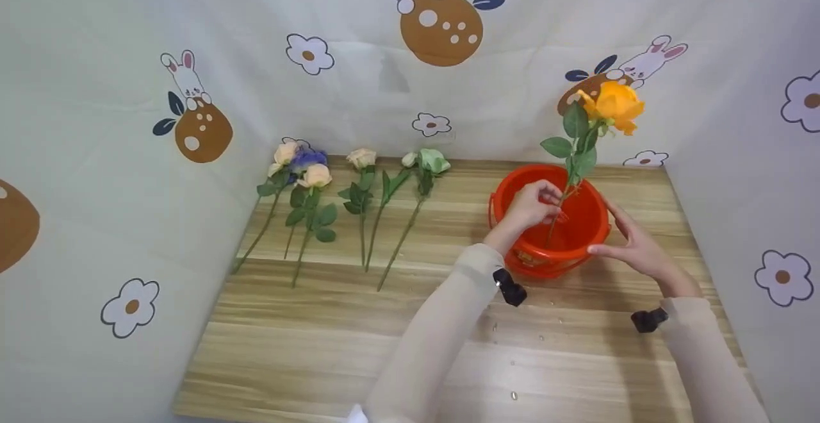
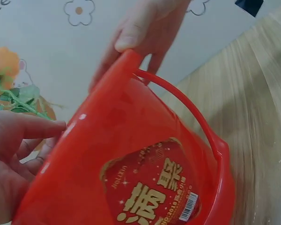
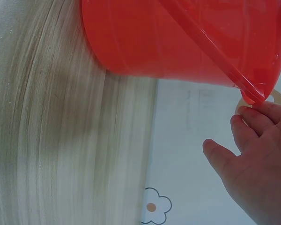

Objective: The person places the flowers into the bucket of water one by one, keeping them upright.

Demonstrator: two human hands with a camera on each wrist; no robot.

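Note:
A red bucket [image 1: 557, 253] stands on the wooden table, with an orange rose [image 1: 614, 106] leaning in it, its bloom rising above the far rim. My left hand [image 1: 537, 204] reaches over the opening and pinches the rose's green stem between thumb and fingers. At the right side of the bucket, my right hand [image 1: 637, 247] is spread, its thumb on the rim and its straight fingers along the outside. The right wrist view has those fingertips by the handle joint of the bucket [image 3: 187, 42]. A gold-lettered label [image 2: 152, 187] shows on the bucket's wall.
To the left lie several cut flowers: peach roses [image 1: 315, 176], a purple bloom [image 1: 309, 159], a pale rose [image 1: 362, 158] and a green-white one [image 1: 434, 161]. Tiny bits [image 1: 514, 395] dot the table in front of the bucket. Printed cloth walls [image 1: 359, 102] enclose the table.

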